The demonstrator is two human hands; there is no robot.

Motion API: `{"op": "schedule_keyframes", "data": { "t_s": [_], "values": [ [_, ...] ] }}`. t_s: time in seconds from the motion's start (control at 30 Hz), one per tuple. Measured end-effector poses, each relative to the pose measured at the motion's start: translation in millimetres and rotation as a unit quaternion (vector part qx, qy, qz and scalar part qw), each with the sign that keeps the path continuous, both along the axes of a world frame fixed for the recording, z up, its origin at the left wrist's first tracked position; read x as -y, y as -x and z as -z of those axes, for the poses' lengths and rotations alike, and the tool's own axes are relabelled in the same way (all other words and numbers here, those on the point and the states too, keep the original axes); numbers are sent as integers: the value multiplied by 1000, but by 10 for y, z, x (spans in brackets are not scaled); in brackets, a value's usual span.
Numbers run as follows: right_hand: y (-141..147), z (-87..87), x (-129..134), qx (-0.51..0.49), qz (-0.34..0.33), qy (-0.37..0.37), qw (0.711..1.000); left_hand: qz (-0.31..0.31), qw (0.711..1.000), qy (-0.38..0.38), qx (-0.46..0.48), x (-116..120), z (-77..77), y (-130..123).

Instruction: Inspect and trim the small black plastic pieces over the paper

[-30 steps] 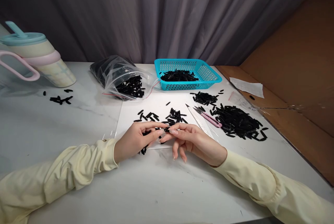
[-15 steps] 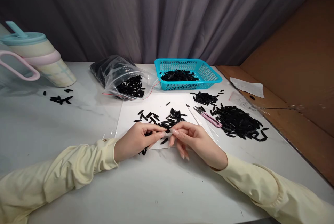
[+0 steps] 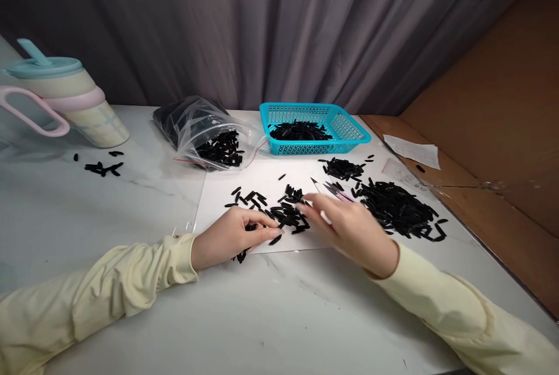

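Small, slim black pieces (image 3: 286, 213) lie scattered over a white sheet (image 3: 262, 180) on the table. At the sheet's near left part, my left hand (image 3: 238, 229) is closed in a pinch, thumb against forefinger, with what looks like one black piece at the tips. More pieces are partly hidden beneath that hand. My right hand (image 3: 349, 226), blurred by motion, reaches over the right part of the sheet. Its thumb and forefinger are a little apart beside the black pieces, and nothing shows between them. Pink-handled thread snips (image 3: 338, 190) are partly covered by this hand.
Behind the sheet stand a clear zip bag (image 3: 218, 148) and a blue basket (image 3: 317, 147), both holding black pieces. Two heaps lie at right, a large pile (image 3: 399, 206) and a smaller pile (image 3: 343, 168). A handled tumbler (image 3: 94, 113) stands at far left.
My right hand has parted from my left fingertips and moved right and forward, over the black pieces and the snips. The left hand stays nearly in place, still pinched.
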State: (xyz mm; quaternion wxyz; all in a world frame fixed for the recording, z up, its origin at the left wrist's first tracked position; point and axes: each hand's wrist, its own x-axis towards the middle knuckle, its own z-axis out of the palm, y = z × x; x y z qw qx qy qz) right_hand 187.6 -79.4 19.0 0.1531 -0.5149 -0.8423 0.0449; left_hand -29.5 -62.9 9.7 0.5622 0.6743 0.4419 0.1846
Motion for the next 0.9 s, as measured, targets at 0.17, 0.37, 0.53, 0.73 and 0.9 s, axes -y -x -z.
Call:
{"op": "schedule_keyframes", "data": {
  "t_s": [0.17,0.37,0.53,0.73,0.9],
  "values": [
    [-221,-70,-164,233,94,-2,968,-20,996,58,61,-50,3,20],
    [-280,4,-303,252,0,78,964,-30,990,84,107,-60,32,42],
    [-468,-238,-354,14,-65,32,997,-29,988,91,118,-60,33,52],
    [-674,-460,-322,-36,-78,-61,994,-32,989,84,115,-59,20,41],
    [-536,-395,-311,-94,9,-62,994,-39,989,78,117,-64,30,42]
  ]
}}
